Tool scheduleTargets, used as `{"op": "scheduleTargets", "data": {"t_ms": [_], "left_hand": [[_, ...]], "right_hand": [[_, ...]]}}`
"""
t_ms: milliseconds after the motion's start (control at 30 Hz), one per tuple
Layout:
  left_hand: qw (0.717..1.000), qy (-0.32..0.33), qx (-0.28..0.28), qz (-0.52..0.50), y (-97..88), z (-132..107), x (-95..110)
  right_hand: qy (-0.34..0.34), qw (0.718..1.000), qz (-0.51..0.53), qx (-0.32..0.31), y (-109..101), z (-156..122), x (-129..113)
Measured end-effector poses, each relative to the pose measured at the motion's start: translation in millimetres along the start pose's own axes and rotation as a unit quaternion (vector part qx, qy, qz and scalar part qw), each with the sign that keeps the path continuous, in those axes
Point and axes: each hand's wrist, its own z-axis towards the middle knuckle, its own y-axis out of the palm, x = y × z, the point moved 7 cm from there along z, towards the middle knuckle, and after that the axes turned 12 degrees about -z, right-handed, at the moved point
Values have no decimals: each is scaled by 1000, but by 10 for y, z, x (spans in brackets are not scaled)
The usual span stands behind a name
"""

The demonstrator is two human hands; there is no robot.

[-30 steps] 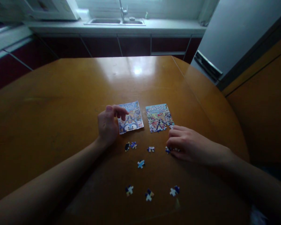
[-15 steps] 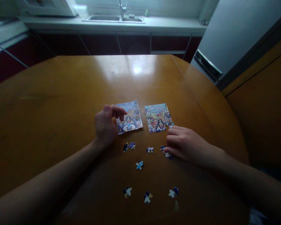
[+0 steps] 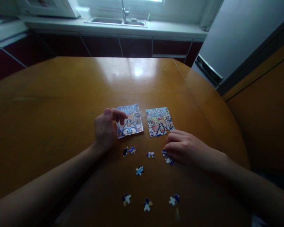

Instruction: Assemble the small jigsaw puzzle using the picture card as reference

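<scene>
My left hand (image 3: 106, 127) rests at the left edge of a creased picture sheet (image 3: 130, 130), its loosely bent fingers hovering over the print with nothing in them. To the right lies a partly joined jigsaw puzzle (image 3: 159, 122) with a matching picture and a ragged lower edge. My right hand (image 3: 183, 145) is just below that corner, fingers closed together on a small blue puzzle piece (image 3: 164, 152); the fingertips partly hide it. Right below sits a white-and-blue piece (image 3: 169, 161). A single piece (image 3: 150, 154) lies left of the right hand.
Two pieces (image 3: 132, 150) lie below the sheet, a light-blue piece (image 3: 139, 170) nearer me. Along the front are three more, including a left piece (image 3: 126, 200) and a right piece (image 3: 174, 200). Beyond the wooden table (image 3: 61, 94) stand a sink (image 3: 106, 20) and a fridge (image 3: 234, 37).
The view has tilted up slightly, so the table things appear lower. My right fingertips have shifted a little left, onto the blue piece, uncovering more of the piece below. My left hand keeps its pose.
</scene>
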Motion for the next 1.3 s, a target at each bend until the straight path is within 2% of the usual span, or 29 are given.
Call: {"op": "scheduleTargets", "data": {"t_ms": [200, 700, 900, 1000, 1167, 1300], "left_hand": [[1000, -1, 1, -2, -5, -6, -21], [999, -29, 14, -35, -24, -21, -105], [1000, -8, 0, -21, 4, -15, -52], [1000, -11, 3, -21, -2, -14, -53], [1000, -18, 6, -20, -12, -10, -66], [1000, -14, 6, -18, -7, -7, -52]], "right_hand": [[21, 1000, -9, 15, -72, 0, 70], [28, 1000, -2, 6, -44, -1, 126], [26, 1000, -5, 8, -65, 9, 107], [53, 998, -18, 25, -107, 9, 179], [142, 986, -45, 81, -171, -14, 434], [155, 983, -55, 78, -134, 4, 510]]}}
